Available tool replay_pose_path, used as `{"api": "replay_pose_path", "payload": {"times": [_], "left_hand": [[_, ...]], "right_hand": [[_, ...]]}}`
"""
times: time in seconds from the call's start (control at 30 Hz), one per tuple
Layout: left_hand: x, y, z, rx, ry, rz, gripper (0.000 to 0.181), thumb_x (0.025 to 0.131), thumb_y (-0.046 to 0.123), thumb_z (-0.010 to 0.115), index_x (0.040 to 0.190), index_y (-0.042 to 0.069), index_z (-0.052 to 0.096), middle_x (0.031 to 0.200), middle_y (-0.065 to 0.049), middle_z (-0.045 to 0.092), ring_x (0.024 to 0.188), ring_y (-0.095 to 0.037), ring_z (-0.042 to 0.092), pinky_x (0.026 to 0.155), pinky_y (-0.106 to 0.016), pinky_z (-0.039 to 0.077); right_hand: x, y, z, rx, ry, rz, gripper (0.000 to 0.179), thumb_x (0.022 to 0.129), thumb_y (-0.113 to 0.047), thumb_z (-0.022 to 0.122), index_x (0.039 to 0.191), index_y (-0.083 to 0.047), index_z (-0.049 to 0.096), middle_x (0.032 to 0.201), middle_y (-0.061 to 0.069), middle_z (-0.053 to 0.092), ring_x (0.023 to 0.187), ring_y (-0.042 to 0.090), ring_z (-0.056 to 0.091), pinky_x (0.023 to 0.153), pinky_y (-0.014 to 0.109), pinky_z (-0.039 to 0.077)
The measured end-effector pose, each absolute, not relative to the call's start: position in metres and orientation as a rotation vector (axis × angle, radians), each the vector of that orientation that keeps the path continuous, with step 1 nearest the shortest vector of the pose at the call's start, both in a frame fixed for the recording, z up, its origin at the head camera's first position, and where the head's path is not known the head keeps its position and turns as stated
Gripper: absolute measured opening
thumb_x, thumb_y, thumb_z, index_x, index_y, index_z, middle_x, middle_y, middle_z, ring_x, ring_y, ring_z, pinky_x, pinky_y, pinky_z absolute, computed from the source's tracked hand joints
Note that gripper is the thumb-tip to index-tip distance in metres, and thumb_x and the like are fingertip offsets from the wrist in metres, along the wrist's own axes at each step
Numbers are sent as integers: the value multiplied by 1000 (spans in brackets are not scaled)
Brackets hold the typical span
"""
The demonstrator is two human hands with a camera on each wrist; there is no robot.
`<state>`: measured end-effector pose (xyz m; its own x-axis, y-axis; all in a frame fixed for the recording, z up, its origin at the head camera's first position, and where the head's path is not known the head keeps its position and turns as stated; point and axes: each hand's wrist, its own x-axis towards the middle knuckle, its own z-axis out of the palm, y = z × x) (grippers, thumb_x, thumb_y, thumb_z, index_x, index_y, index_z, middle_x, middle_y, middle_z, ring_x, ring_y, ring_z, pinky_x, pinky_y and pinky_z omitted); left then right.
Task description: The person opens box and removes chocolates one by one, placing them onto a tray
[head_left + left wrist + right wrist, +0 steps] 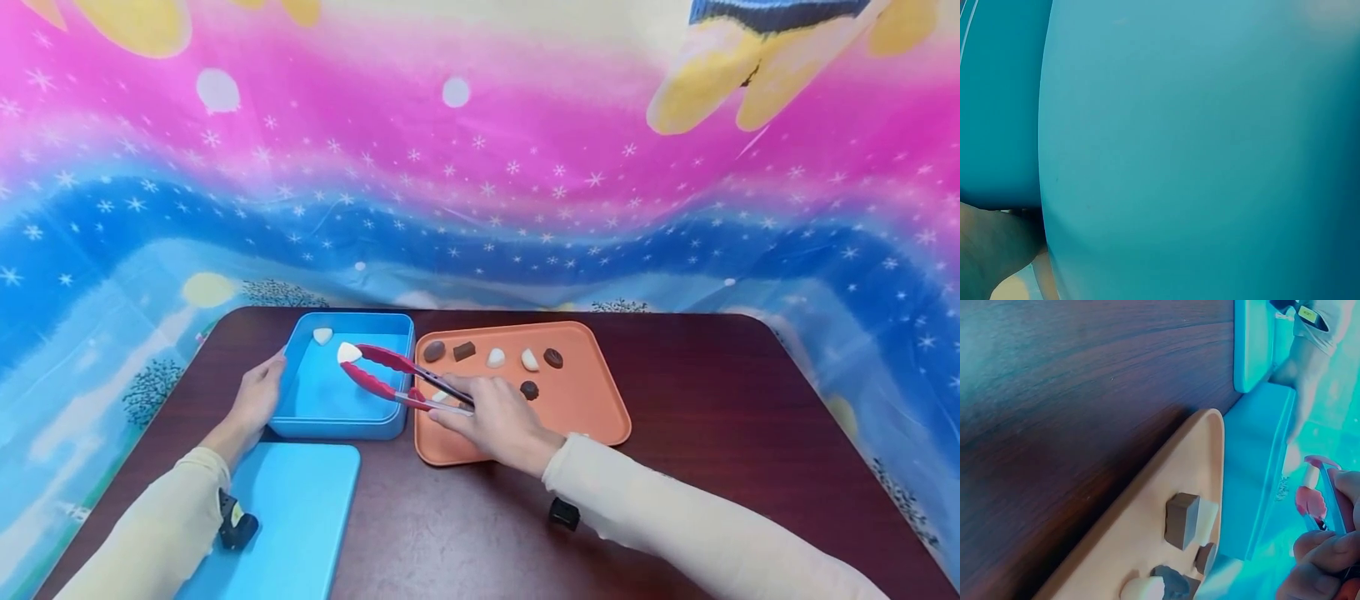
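My right hand [510, 421] grips a pair of tongs [378, 385] with red tips, reaching left over the blue box [405, 425]. Between the tong tips is a white chocolate piece [348, 353], held above the inside of the box. Another white chocolate [322, 336] lies in the box near its back left corner. The fingers of my left hand [258, 396] rest along the box's left outer wall. In the right wrist view the tongs [1311, 494] and the white piece between their tips show at the right edge.
An orange tray [577, 417] right of the box bears several dark and white chocolates, including a dark block [1182, 519]. The blue lid [300, 508] lies in front of the box, under my left forearm. A patterned cloth [480, 183] hangs behind the dark wooden table [712, 417].
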<state>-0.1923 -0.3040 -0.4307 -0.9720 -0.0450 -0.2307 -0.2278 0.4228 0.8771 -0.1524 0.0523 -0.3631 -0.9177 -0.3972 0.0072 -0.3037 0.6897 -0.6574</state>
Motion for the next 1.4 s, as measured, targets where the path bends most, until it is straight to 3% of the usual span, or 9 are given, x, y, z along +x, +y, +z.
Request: {"api": "replay_pose_path", "payload": {"times": [0.2, 0.47, 0.67, 0.77, 1.0, 1.23, 1.4], "left_hand": [[-191, -305, -430, -243, 2505, 1595, 66, 110, 47, 13, 162, 10, -1, 170, -19, -1, 157, -45, 0, 125, -66, 9], [-192, -306, -432, -247, 2508, 1587, 65, 110, 49, 13, 162, 14, 0, 171, -17, 1, 157, -45, 2, 125, -66, 12], [-193, -306, -433, -247, 2514, 1591, 65, 110, 48, 13, 162, 12, 1, 170, -18, 2, 157, -45, 2, 125, -66, 12], [-194, -306, -433, -249, 2512, 1593, 65, 110, 47, 13, 162, 11, 0, 170, -18, 1, 157, -44, 2, 125, -65, 11], [-194, -304, -431, -245, 2499, 1616, 64, 110, 47, 14, 162, 12, 1, 171, -16, 1, 157, -43, 2, 126, -65, 11], [-196, -303, -431, -235, 2513, 1619, 63, 110, 47, 14, 162, 14, 2, 171, -15, 2, 158, -42, 2, 126, -64, 11], [-197, -304, -433, -240, 2516, 1616, 63, 110, 47, 14, 162, 14, 3, 171, -15, 2, 158, -42, 2, 127, -63, 10]], "right_hand": [[-149, 63, -361, -553, 2791, -998, 59, 91, -51, 72, 143, -25, 60, 78, -9, 63, 61, 9, 54, 47, 24, 41], [-142, 83, -371, -553, 2804, -1024, 51, 90, -49, 74, 136, -29, 66, 61, -7, 55, 49, 6, 41, 43, 21, 33], [-139, 96, -371, -500, 2814, -1031, 54, 89, -44, 77, 139, -27, 64, 64, -8, 57, 52, 8, 44, 44, 22, 36], [-137, 101, -370, -474, 2828, -1012, 58, 88, -44, 77, 141, -26, 62, 66, -6, 57, 56, 11, 45, 46, 23, 37], [-133, 114, -367, -420, 2860, -984, 55, 88, -41, 79, 139, -24, 64, 89, -6, 68, 66, 11, 50, 53, 23, 41], [-130, 133, -366, -413, 2874, -965, 58, 89, -40, 78, 139, -16, 63, 75, -4, 61, 57, 12, 42, 47, 24, 35], [-127, 146, -372, -430, 2915, -921, 58, 89, -42, 77, 138, -14, 64, 92, 2, 72, 61, 12, 43, 49, 23, 35]]}}
